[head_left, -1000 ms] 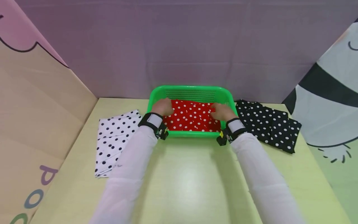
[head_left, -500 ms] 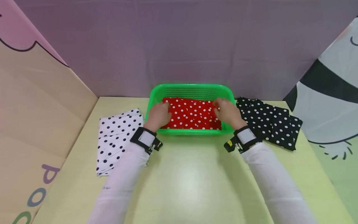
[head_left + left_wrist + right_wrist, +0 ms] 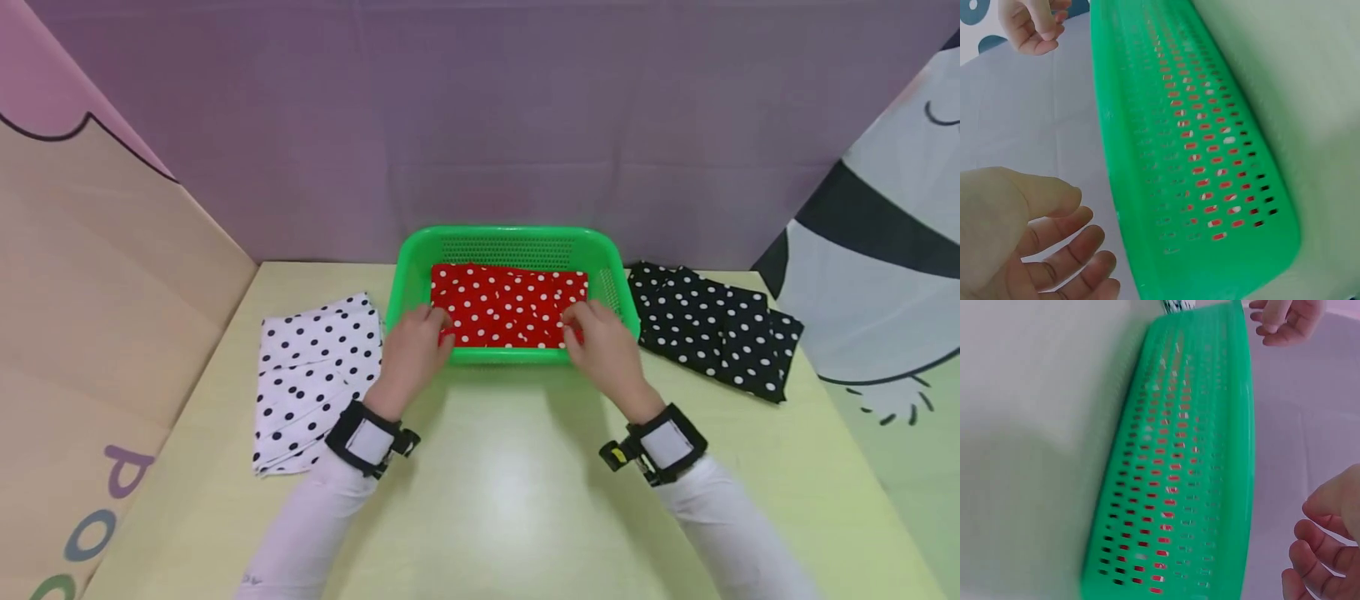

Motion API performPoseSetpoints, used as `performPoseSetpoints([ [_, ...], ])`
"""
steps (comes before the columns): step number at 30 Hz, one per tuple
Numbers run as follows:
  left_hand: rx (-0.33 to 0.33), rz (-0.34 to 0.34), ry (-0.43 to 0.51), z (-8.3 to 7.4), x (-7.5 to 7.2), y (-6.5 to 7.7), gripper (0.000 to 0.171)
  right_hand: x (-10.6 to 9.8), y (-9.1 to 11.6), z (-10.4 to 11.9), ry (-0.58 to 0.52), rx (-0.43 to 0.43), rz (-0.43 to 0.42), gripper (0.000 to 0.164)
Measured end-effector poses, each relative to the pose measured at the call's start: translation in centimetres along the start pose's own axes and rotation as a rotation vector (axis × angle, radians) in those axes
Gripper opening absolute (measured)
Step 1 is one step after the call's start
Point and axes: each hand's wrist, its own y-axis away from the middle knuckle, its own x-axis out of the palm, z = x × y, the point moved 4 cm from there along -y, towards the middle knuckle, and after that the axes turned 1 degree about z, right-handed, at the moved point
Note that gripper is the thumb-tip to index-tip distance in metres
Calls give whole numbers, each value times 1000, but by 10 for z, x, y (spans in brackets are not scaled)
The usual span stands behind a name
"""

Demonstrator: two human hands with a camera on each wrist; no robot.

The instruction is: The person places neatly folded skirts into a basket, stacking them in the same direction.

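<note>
A red cloth with white dots (image 3: 510, 308) lies folded flat inside the green plastic basket (image 3: 517, 356). My left hand (image 3: 411, 350) hovers by the basket's near left corner, its fingers loosely bent and holding nothing. In the left wrist view the thumb and fingers of that left hand (image 3: 1041, 231) stand apart beside the rim. Over the near right corner is my right hand (image 3: 606, 350), also with loosely bent fingers and nothing in them. The right wrist view has the right hand (image 3: 1332, 540) just off the basket wall (image 3: 1166, 462), through whose holes the red cloth shows.
Left of the basket lies a folded white cloth with black dots (image 3: 315, 375), partly behind the left forearm. A folded black cloth with white dots (image 3: 712, 329) lies to its right. Behind the table (image 3: 502, 500) hangs a purple-grey curtain (image 3: 502, 125).
Both hands have let go of the red cloth and drawn back toward the basket's near rim. The red cloth stays in the basket, and the other two cloths have not moved.
</note>
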Motion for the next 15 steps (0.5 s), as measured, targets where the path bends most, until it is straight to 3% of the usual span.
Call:
performPoseSetpoints([
  [9, 30, -48, -4, -1, 5, 31, 4, 3, 39, 1, 44, -9, 19, 6],
  [15, 23, -35, -11, 8, 10, 50, 4, 6, 56, -3, 58, -1, 40, 5],
])
